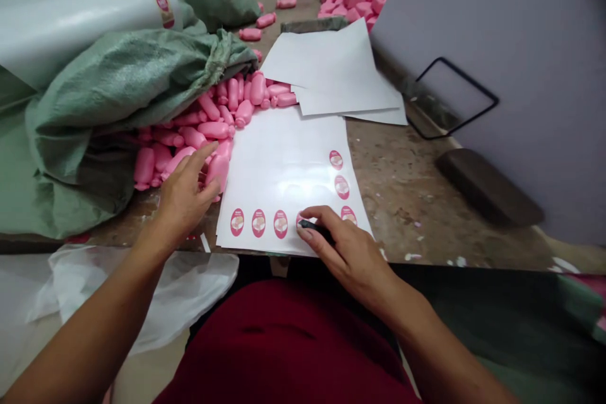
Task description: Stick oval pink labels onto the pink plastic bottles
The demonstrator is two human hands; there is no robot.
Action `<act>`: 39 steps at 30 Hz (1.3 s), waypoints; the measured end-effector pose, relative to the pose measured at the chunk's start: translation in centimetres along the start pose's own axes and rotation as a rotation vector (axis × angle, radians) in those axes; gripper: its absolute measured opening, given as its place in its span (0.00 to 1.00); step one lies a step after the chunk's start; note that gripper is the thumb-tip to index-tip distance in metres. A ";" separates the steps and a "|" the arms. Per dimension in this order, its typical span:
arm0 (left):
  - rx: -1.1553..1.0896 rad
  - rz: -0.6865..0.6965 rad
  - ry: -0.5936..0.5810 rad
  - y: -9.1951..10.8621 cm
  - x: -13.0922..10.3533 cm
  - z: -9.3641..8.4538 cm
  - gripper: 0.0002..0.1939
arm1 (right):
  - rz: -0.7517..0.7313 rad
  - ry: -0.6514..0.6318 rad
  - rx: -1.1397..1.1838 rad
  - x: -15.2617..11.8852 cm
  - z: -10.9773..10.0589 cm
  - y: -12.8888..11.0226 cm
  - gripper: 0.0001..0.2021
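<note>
While the brown table [402, 183] is carrying everything, a green sack [127, 76] is lying along its left, and a white sticker sheet [274, 164] is resting at its near edge. The left hand [182, 196] is hovering left of the sheet, its grip spread toward the nearest pink bottle [218, 172], which is lying just right of the fingers, long axis running mostly away from the person; I cannot tell whether they are touching. The right hand [353, 246], farther from that bottle, is pinching a dark tool [319, 229], its tip covering part of an oval sticker [298, 219].
</note>
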State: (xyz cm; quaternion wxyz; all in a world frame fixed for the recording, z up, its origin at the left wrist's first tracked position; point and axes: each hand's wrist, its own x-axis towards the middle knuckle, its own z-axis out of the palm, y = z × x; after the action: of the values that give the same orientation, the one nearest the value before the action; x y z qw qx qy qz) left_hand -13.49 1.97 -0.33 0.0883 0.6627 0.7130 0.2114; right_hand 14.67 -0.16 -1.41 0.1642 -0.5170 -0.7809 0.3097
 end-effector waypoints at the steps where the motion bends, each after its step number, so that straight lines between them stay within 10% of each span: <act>1: -0.119 0.000 0.029 -0.3 -0.4 0.3 0.30 | -0.010 -0.020 -0.032 0.2 0.3 -0.1 0.13; 10: -0.613 -0.241 -0.129 0.1 -1.7 1.0 0.25 | -0.102 0.029 -0.095 0.8 1.1 1.2 0.11; 19: -1.580 -0.777 -0.384 7.1 -3.3 2.3 0.44 | -0.292 0.259 0.142 0.5 1.8 -0.6 0.20; 24: -1.509 -0.647 -0.472 7.6 -4.0 2.7 0.38 | -0.264 0.142 0.282 0.9 0.1 -0.4 0.20; 30: -0.945 -0.115 -0.666 7.1 -3.4 1.4 0.14 | -0.227 -0.166 0.416 1.8 -3.4 0.3 0.12; 34: -1.190 -0.394 -0.574 8.1 -2.9 2.8 0.19 | 0.040 0.098 0.207 1.7 -3.3 1.5 0.16; 39: -1.528 -0.641 -0.396 8.8 -2.3 5.6 0.26 | 0.075 0.097 -0.021 1.4 -1.6 3.0 0.09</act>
State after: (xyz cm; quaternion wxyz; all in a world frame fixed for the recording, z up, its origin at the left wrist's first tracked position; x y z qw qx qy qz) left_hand -2.94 1.04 -2.02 0.6900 0.2118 0.4990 0.4796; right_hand 17.16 2.41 -2.21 0.1846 -0.5620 -0.7553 0.2820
